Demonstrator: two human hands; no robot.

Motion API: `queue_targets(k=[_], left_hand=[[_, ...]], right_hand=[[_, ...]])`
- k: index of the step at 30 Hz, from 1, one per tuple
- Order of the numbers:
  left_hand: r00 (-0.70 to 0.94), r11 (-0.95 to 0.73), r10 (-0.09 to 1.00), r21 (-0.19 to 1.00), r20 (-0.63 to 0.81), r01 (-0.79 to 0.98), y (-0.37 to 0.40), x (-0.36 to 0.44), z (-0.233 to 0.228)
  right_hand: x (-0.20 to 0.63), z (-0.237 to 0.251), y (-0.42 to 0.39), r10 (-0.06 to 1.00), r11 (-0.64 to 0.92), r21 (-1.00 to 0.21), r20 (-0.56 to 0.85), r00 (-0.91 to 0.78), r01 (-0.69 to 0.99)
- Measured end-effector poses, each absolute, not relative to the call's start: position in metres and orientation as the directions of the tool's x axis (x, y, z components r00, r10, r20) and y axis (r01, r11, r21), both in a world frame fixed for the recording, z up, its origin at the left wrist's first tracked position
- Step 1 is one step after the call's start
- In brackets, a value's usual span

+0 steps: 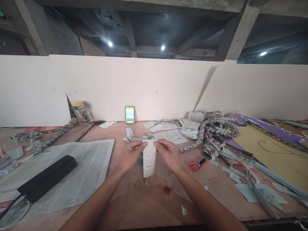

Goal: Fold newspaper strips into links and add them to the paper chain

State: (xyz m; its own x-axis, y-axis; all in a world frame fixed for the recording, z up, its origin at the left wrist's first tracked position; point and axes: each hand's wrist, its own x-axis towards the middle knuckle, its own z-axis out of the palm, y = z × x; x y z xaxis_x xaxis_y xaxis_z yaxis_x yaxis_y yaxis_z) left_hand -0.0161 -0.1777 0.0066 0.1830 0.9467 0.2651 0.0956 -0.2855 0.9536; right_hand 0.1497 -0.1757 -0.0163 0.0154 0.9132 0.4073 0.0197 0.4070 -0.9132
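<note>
Between my two hands hangs a strip of newspaper [149, 158], printed side toward me, its lower end free above the table. My left hand [133, 152] pinches its upper left edge with thumb and fingers. At the upper right edge, my right hand [167, 153] grips it the same way. Just beyond the hands lie a newspaper sheet [173, 136] and a small folded paper piece [129, 132]. A red-edged cutter [199, 163] rests to the right of my right hand.
A black power strip [48, 178] lies on newspaper [96, 154] at left. A lit phone [130, 115] leans against the white board [144, 86], near a yellow-capped bottle [81, 111]. Folded-paper chains [220, 128] pile up at right beside a yellow sheet [271, 150] and a metal rod [260, 195].
</note>
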Motion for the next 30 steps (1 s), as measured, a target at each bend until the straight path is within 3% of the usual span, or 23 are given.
queue_targets(k=[21,30], left_hand=[[0.177,-0.295,0.945,0.952,0.276,0.088,-0.1777,-0.0154,0.0058],[0.161,-0.321,0.94,0.94,0.301,0.12,-0.1777,-0.0172,0.0084]], right_hand=[[0.1492,-0.0138,-0.1775,0.919,0.395,-0.919,0.395,-0.006,0.01],[0.15,-0.0127,-0.1802,0.886,0.461,-0.869,0.462,-0.043,0.178]])
